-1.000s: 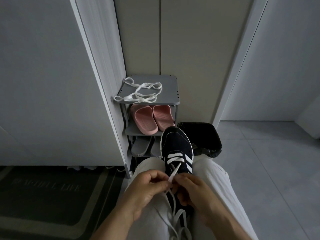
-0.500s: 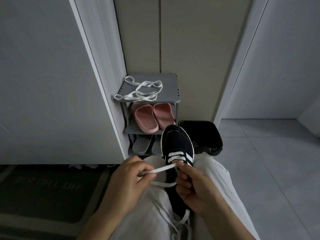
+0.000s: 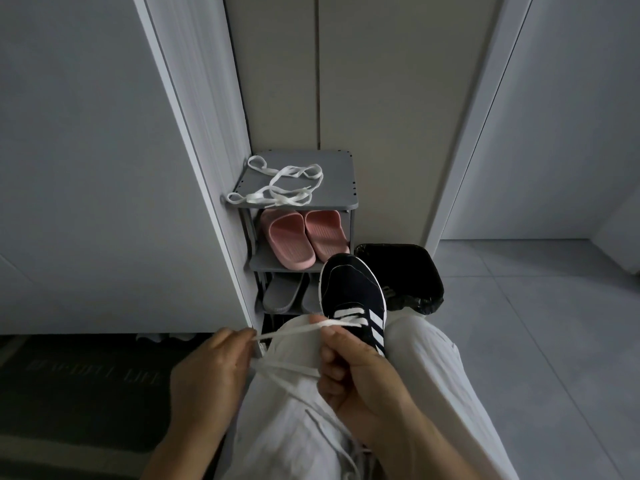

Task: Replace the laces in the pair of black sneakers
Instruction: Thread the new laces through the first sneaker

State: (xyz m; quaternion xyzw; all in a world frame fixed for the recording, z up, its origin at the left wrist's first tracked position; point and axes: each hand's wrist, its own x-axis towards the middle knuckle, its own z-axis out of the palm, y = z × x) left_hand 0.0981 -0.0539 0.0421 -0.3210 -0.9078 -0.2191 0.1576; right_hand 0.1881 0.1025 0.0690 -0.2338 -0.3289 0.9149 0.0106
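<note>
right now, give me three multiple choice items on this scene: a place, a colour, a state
1. The loose lace lies on the rack's: A top shelf B second shelf C third shelf
2. The slides on the second shelf are: A black B pink C white
3. The left grip: A lies open B holds a slide C pinches the threaded lace

A: it sprawls on the top board. B: both are pink. C: the lace runs taut from it to the sneaker.
</note>
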